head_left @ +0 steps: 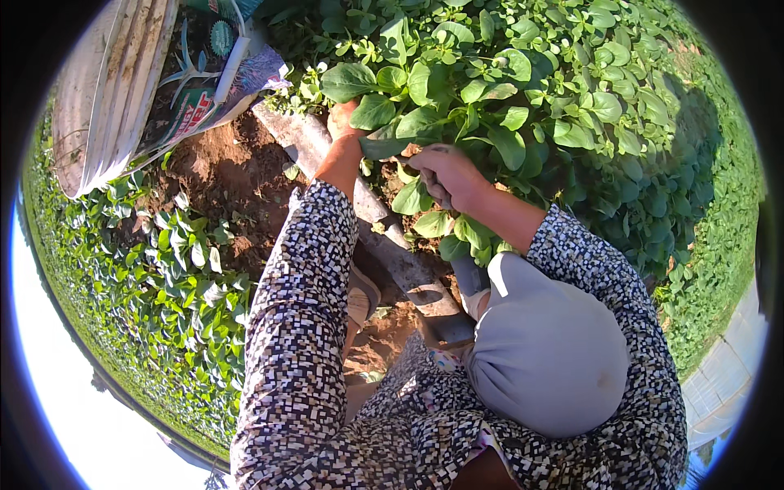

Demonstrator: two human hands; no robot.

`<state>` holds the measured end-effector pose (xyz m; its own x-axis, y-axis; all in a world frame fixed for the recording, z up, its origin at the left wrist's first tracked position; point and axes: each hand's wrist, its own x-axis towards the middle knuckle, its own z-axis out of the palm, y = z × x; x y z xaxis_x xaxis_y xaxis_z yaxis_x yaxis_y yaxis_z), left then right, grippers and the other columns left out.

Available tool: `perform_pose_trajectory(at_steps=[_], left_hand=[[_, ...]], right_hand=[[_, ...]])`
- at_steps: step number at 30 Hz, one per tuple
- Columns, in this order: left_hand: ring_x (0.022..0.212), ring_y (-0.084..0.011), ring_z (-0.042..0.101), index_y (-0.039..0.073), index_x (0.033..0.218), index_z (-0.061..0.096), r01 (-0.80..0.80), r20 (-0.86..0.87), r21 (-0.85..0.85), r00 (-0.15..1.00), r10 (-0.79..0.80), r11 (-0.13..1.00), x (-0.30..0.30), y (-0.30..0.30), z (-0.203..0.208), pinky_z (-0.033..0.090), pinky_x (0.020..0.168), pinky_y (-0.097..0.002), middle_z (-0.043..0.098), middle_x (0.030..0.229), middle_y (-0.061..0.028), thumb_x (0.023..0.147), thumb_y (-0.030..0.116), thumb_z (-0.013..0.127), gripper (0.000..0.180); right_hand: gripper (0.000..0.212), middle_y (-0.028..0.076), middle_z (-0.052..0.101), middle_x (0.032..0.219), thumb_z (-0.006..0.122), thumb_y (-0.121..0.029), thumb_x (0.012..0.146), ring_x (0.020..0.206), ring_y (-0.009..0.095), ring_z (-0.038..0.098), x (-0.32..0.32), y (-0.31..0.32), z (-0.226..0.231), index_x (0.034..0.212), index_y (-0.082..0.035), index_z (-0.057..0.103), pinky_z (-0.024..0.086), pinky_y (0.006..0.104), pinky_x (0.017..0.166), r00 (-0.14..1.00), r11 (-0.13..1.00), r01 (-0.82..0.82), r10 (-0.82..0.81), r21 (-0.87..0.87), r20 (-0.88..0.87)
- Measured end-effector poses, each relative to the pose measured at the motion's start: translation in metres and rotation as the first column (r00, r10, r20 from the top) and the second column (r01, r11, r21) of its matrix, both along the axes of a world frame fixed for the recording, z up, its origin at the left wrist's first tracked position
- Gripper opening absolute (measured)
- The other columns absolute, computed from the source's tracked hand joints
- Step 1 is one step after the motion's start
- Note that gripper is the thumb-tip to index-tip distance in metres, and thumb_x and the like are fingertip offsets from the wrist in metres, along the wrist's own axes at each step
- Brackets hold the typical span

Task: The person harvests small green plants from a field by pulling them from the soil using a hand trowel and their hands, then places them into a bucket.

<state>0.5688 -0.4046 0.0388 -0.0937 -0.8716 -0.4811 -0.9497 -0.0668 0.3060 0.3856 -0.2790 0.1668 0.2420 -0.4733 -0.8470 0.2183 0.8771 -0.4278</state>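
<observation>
My left hand [343, 122] reaches in at the edge of a leafy green plant [420, 90]. Leaves cover its fingers, so their grip does not show. To the right and slightly nearer, my right hand [452, 175] is closed low among the same broad leaves, fingers curled inward. A small dark bit shows by its thumb, but what it holds cannot be made out. Both forearms come up in patterned sleeves, the hands a short gap apart. The plant's base is hidden between the hands and foliage.
A muddy white bucket [110, 106] with a printed plastic bag [204, 73] stands upper left. A long grey strip [392, 253] crosses the brown soil [220, 180] beneath my arms. A rounded grey cloth shape [551, 351] bulges beside my right arm. Dense greens [604, 106] spread rightward.
</observation>
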Motion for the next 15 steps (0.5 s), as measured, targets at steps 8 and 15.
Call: perform_pose_trajectory(at_steps=[8,15], left_hand=[[0.088,-0.0206,0.067,0.008,0.103,0.065,-0.071,-0.051,0.146,0.996,0.079,0.987,-0.013,-0.004,0.011,0.053,0.075,-0.0336,0.068,0.102,-0.0072,0.081,0.047,0.066,0.044],[0.093,-0.0276,0.064,0.007,0.115,0.057,-0.442,-0.909,0.41,-0.131,0.395,0.798,0.031,0.034,-0.072,0.053,0.082,-0.0438,0.063,0.109,-0.0122,0.091,0.034,0.056,0.036]], right_hand=[[0.029,0.008,0.05,0.057,0.065,-0.025,0.079,0.052,0.023,0.054,-0.034,0.024,0.029,0.063,-0.005,0.051,0.044,0.0382,0.051,0.656,0.691,-0.632,0.237,-0.351,-0.716],[0.025,0.009,0.059,0.065,0.058,-0.031,0.08,0.066,0.029,0.061,-0.008,0.018,0.036,0.068,-0.008,0.06,0.05,0.0384,0.061,0.445,0.51,-0.809,0.21,-0.291,-0.87]])
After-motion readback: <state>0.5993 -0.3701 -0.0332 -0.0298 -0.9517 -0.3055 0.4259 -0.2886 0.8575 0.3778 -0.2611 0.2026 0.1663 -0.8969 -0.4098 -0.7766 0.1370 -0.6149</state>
